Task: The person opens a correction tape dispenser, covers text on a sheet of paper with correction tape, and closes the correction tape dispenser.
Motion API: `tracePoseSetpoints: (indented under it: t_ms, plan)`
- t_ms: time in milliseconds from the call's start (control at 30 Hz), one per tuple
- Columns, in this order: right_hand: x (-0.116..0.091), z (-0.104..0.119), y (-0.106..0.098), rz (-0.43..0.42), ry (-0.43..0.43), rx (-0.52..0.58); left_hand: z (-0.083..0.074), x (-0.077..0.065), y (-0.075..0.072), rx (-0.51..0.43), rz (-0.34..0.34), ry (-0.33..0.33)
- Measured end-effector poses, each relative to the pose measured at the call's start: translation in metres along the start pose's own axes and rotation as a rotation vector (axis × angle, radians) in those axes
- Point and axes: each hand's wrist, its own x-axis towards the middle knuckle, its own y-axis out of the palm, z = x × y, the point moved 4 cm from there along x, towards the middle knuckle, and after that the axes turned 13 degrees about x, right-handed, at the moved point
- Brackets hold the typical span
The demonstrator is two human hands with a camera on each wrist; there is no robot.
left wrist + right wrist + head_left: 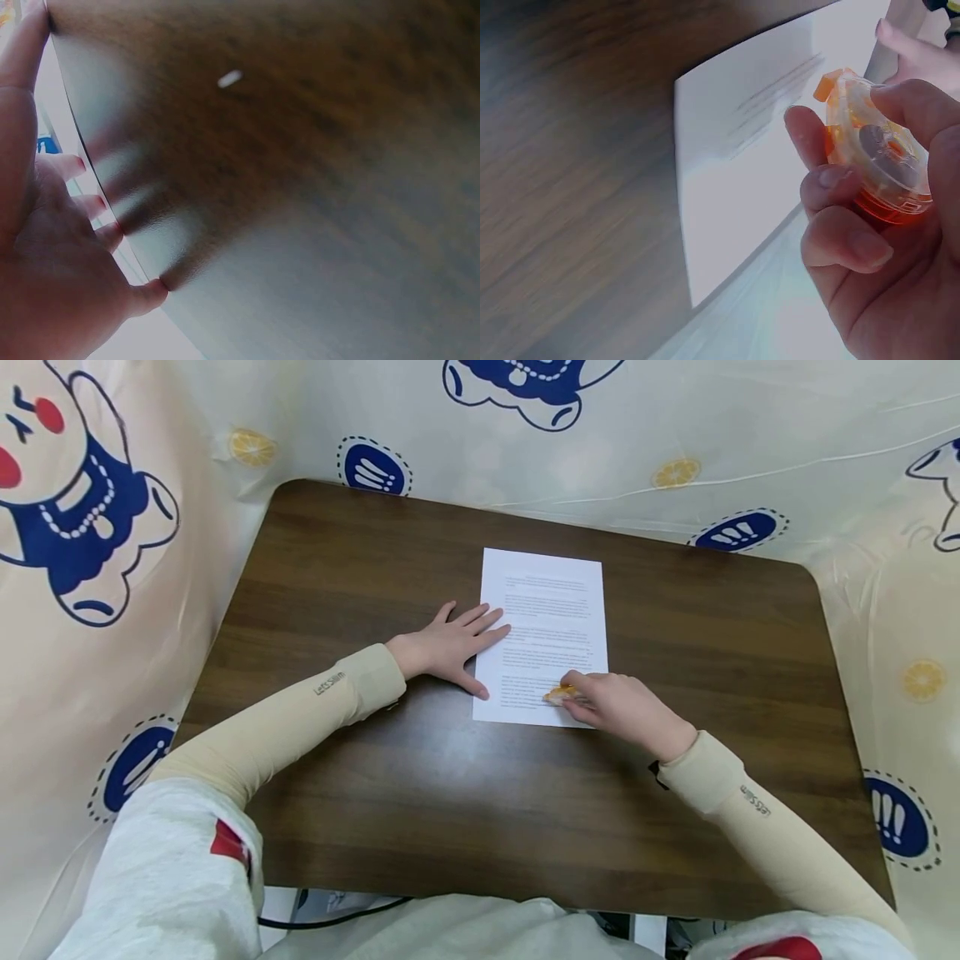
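A printed sheet of paper [543,581] lies on the wooden table, covered with several paragraphs of text. My left hand [450,647] is spread flat at the sheet's left edge, fingertips and thumb tip resting on the paper. In the right hand [626,706], over the lower right part of the sheet, I hold an orange and clear correction tape dispenser [881,150]. Thumb and fingers grip its sides, and its orange tip [827,85] points toward the printed lines. In the head view the hand hides most of the dispenser and the sheet's lower right corner.
The dark brown table [360,543] extends around the sheet on all sides. A patterned curtain [300,402] hangs behind and beside it. Below the near edge a black cable [337,922] shows. A small white speck [230,79] appears over the table in the left wrist view.
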Motion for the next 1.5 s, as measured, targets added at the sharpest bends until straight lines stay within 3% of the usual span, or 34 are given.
tracePoseSetpoints:
  t_ms: [367, 933, 1500]
  plan:
    - [0.019, 0.017, 0.015, 0.003, -0.129, -0.021, 0.001, 0.001, 0.002, -0.001, -0.009, -0.001]
    - [0.024, 0.023, 0.018, 0.026, -0.122, -0.101, 0.002, 0.004, 0.001, -0.006, 0.006, -0.001]
    - [0.022, 0.022, 0.016, 0.024, -0.127, -0.109, 0.002, 0.002, 0.002, 0.005, 0.007, -0.003]
